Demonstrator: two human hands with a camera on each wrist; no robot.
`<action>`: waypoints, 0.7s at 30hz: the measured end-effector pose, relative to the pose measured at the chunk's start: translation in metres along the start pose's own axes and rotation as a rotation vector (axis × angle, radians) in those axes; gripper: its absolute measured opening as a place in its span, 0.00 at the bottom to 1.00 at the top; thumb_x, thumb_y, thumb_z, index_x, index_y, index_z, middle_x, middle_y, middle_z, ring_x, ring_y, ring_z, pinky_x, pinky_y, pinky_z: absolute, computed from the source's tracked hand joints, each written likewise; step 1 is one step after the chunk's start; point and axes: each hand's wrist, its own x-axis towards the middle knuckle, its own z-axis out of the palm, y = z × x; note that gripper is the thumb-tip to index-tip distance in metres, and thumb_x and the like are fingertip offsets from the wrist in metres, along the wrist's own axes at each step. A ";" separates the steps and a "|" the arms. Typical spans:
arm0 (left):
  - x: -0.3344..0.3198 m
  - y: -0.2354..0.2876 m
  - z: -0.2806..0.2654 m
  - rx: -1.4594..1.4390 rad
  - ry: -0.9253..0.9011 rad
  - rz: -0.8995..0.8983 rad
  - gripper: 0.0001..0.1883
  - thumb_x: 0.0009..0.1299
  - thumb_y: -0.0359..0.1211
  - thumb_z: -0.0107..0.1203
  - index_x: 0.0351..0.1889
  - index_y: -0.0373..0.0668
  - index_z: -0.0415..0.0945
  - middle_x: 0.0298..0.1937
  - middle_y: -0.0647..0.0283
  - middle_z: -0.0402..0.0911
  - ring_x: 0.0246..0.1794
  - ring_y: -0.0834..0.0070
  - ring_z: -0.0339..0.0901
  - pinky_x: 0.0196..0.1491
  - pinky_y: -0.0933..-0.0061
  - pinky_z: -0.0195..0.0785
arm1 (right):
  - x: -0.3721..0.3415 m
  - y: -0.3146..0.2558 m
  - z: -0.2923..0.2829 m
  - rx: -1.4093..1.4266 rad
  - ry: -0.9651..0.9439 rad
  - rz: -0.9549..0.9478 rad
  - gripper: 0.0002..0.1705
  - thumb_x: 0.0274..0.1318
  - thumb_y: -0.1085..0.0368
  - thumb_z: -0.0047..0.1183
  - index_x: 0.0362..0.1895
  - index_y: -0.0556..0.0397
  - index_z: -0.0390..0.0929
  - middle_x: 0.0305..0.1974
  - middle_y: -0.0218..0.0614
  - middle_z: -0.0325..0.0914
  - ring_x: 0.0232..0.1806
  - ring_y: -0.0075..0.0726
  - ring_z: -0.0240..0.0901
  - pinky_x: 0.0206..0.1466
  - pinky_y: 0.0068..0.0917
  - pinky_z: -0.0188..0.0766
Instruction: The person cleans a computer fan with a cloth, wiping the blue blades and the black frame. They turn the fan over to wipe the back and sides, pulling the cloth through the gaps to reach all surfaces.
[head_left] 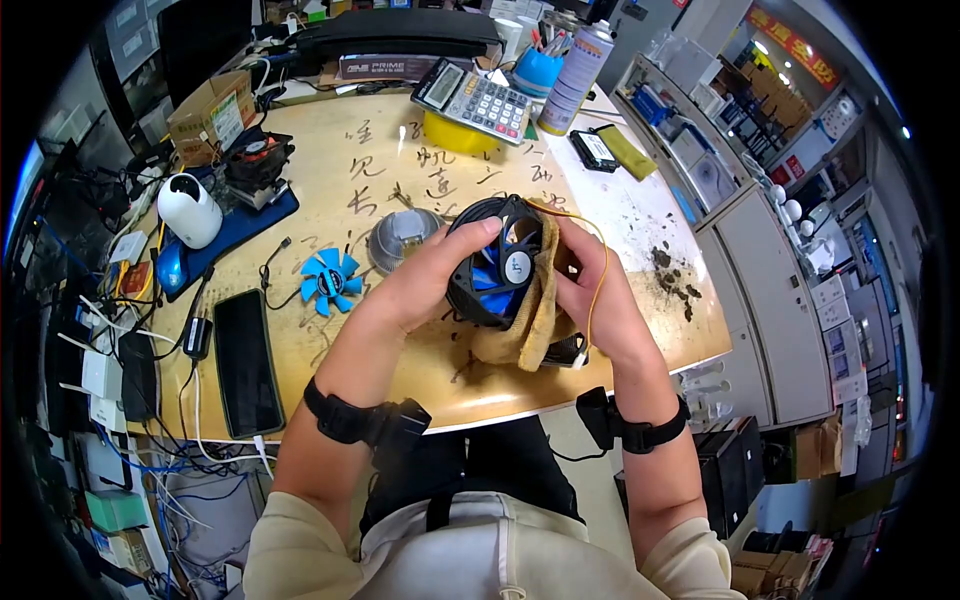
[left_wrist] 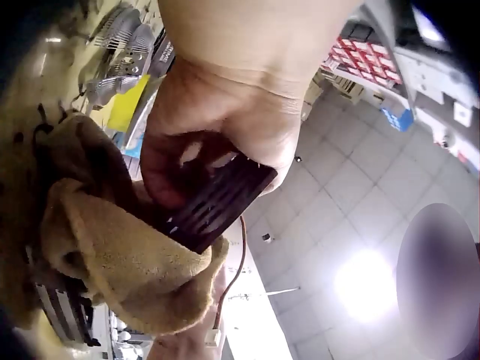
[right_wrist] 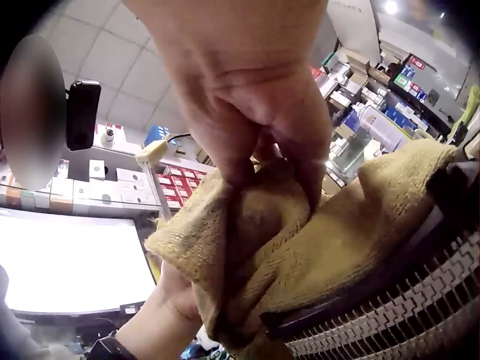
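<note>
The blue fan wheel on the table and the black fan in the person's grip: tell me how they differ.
The blue fan wheel lies on the table, while the black fan is held up by the left hand, tilted. The blue fan wheel is bare, with no frame; the black fan has a black frame. Both have a round hub, and both show blue.

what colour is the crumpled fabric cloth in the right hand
Yellow-brown cloth, clearest in the head view.
</note>
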 end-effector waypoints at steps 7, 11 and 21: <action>0.001 -0.007 0.006 0.025 -0.028 0.143 0.22 0.64 0.43 0.51 0.49 0.37 0.69 0.41 0.65 0.76 0.38 0.80 0.74 0.42 0.77 0.69 | 0.008 0.004 0.000 0.313 0.132 0.052 0.31 0.44 0.84 0.42 0.58 0.61 0.62 0.51 0.37 0.70 0.52 0.25 0.66 0.55 0.18 0.60; 0.002 -0.010 0.007 0.030 0.015 0.202 0.22 0.63 0.43 0.51 0.48 0.37 0.69 0.41 0.64 0.76 0.37 0.80 0.75 0.42 0.78 0.69 | 0.010 0.000 0.004 0.269 0.186 0.063 0.32 0.44 0.84 0.42 0.59 0.60 0.61 0.52 0.38 0.69 0.53 0.26 0.65 0.56 0.18 0.59; 0.001 -0.002 -0.002 0.003 -0.042 0.038 0.20 0.65 0.43 0.48 0.47 0.37 0.70 0.39 0.65 0.77 0.36 0.81 0.75 0.41 0.80 0.69 | 0.001 0.012 0.004 0.210 0.086 -0.001 0.31 0.46 0.84 0.46 0.59 0.59 0.62 0.51 0.35 0.70 0.53 0.26 0.64 0.57 0.20 0.58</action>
